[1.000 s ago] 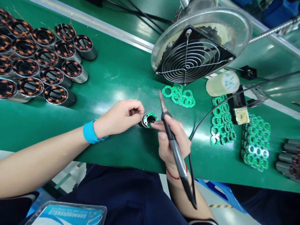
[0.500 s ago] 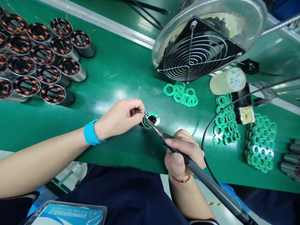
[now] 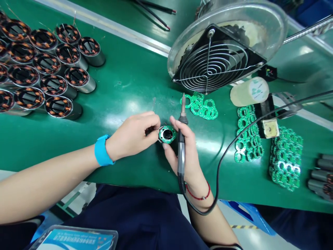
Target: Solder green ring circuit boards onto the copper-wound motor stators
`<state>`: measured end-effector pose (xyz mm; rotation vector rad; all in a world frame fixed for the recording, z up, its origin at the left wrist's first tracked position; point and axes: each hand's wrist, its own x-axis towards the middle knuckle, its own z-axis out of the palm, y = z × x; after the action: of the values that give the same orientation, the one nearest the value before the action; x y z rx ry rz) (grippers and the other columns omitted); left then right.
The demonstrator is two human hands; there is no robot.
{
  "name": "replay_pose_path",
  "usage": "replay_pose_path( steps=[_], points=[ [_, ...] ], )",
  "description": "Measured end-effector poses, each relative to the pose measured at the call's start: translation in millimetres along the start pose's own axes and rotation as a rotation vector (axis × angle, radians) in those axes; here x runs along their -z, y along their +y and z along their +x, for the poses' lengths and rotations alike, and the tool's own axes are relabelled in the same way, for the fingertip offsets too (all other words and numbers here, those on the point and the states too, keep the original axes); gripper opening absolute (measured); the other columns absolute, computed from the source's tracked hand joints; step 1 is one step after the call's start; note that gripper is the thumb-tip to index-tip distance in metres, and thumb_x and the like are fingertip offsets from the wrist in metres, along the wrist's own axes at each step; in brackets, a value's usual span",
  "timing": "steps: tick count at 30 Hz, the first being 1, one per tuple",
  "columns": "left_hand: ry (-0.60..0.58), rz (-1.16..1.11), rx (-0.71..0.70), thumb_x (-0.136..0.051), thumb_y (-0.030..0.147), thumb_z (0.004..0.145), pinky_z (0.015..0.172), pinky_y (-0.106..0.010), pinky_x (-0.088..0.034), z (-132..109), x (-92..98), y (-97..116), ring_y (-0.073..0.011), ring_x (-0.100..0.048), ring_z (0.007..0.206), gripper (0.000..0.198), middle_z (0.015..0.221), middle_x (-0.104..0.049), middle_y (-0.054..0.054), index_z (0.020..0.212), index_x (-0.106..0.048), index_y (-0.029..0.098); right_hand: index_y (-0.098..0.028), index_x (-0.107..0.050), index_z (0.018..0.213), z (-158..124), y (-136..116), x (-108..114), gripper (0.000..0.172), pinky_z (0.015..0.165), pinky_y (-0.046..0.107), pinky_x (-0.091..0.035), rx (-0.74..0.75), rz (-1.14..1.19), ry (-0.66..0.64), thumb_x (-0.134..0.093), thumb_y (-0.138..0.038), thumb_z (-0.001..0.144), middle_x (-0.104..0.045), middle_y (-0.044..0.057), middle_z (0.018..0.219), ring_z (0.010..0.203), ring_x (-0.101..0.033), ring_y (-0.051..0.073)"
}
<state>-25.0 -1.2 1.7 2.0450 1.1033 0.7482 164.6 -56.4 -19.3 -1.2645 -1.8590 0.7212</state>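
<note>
Ring board between both hands; soldering iron held in right, tip clear of board.
Green ring board [image 3: 168,141] is set low on tabletop [image 3: 125,93], between the fingertips of both hands; support under it mostly hidden. Left hand [image 3: 135,133] is curled, thumb and forefinger brought together at the board's left edge; whether anything is pinched cannot be told. Soldering iron [image 3: 181,152] is gripped in right hand [image 3: 191,158], tip pointed away, toward loose boards [image 3: 198,109] beyond that hand; thumb and fingertips are spread around the board's right side. Wound cylinders [image 3: 47,63] are grouped beyond-left of left hand; board stacks [image 3: 286,156] are placed right of right hand.
</note>
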Motion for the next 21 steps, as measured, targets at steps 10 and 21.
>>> replay_pose_path(
  steps=[10, 21],
  points=[
    [0.037, 0.081, 0.04, -0.046, 0.009, 0.077, 0.056, -0.023, -0.032, -2.5, -4.3, 1.9, -0.0096, -0.042, 0.057, 0.013, 0.065, -0.047, 0.004, 0.069, -0.046, 0.019, -0.027, -0.068, 0.114, -12.9, -10.6, 17.7, 0.036, 0.044, 0.031, -0.038, 0.27, -0.018, 0.361, -0.038, -0.044, 0.104, -0.05, -0.005, 0.051, 0.038, -0.045, 0.014],
    [0.034, 0.1, 0.036, -0.047, 0.009, 0.079, 0.057, -0.024, -0.034, -3.6, -5.7, 1.7, -0.0108, -0.044, 0.06, 0.014, 0.068, -0.049, 0.003, 0.069, -0.046, 0.02, -0.025, -0.068, 0.106, -16.3, -8.3, 18.7, 0.035, 0.046, 0.031, -0.031, 0.296, -0.021, 0.28, -0.038, -0.041, 0.103, -0.044, -0.005, 0.051, 0.039, -0.039, 0.013]
  ],
)
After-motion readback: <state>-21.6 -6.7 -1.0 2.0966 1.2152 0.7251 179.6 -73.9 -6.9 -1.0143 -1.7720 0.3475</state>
